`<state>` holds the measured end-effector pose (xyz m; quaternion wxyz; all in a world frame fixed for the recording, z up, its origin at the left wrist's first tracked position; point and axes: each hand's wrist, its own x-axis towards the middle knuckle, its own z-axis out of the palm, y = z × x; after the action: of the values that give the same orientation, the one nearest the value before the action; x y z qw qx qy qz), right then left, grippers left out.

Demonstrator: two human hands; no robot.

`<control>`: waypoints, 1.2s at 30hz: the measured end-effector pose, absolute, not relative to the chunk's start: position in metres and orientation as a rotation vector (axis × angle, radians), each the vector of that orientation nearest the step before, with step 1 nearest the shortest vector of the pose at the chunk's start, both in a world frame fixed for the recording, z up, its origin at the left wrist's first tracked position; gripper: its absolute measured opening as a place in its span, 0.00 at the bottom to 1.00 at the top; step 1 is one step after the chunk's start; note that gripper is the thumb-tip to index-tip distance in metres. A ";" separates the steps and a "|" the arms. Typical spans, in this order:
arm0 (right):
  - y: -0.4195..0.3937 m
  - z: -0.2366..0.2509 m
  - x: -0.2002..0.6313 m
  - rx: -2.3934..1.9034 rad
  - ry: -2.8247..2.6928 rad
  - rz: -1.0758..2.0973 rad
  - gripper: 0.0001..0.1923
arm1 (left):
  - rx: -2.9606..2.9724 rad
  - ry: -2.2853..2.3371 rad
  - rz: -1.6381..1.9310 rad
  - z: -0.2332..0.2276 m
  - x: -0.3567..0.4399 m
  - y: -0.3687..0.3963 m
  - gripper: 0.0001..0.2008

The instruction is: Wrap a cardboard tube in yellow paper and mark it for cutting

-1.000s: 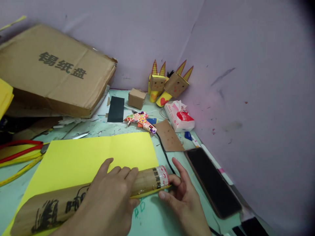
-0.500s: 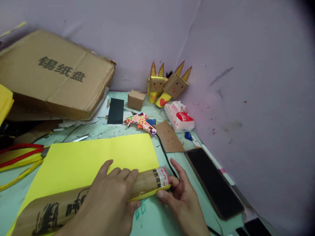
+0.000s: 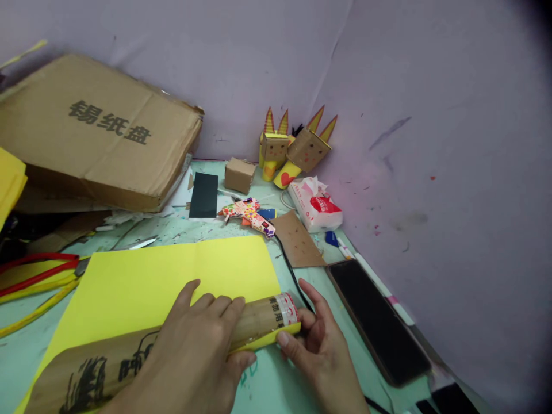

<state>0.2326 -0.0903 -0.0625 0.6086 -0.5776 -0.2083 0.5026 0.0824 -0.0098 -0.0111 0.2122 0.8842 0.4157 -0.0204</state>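
Note:
A brown cardboard tube [image 3: 259, 319] with black print and a red-and-white right end lies across a yellow sheet of paper [image 3: 181, 261]. My left hand [image 3: 204, 339] wraps over the tube's middle from above, its thumb along the near side. The paper's near edge is folded up against the tube's near side. At the tube's right end, my right hand [image 3: 317, 345] pinches that folded edge with its thumb, forefinger raised. Part of the tube is hidden under my left hand and wrist.
Beyond the paper are a flowered glue gun [image 3: 248, 215], a brown cardboard piece [image 3: 297, 238] and a tissue pack [image 3: 317, 204]. A phone [image 3: 379, 322] lies at right, red-and-yellow-handled pliers [image 3: 47, 270] at left. A large carton [image 3: 99, 138] and two rabbit-eared cardboard figures [image 3: 308, 150] stand behind.
Both hands hold nearly the same pose. My left thumb has shifted slightly right along the tube's near side, and my right thumb presses a little closer on the paper's folded edge.

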 end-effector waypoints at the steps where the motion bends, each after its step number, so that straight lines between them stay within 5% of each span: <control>1: -0.090 -0.062 0.232 -1.346 -0.486 1.153 0.45 | 2.445 1.157 -0.061 -0.011 0.082 -0.010 0.20; 20: -0.092 -0.056 0.235 -1.346 -0.526 1.127 0.39 | 2.501 1.121 0.080 -0.021 0.078 -0.013 0.19; 27: -0.088 -0.051 0.224 -1.394 -0.554 1.136 0.47 | 2.485 1.140 0.039 -0.018 0.079 -0.013 0.19; 36: -0.084 -0.049 0.218 -1.454 -0.562 1.079 0.45 | 2.432 1.130 0.016 -0.014 0.078 -0.012 0.19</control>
<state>0.2180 -0.0838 -0.0495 0.5832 -0.6230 -0.2408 0.4623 0.0777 -0.0122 -0.0144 0.2281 0.8829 0.4103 0.0057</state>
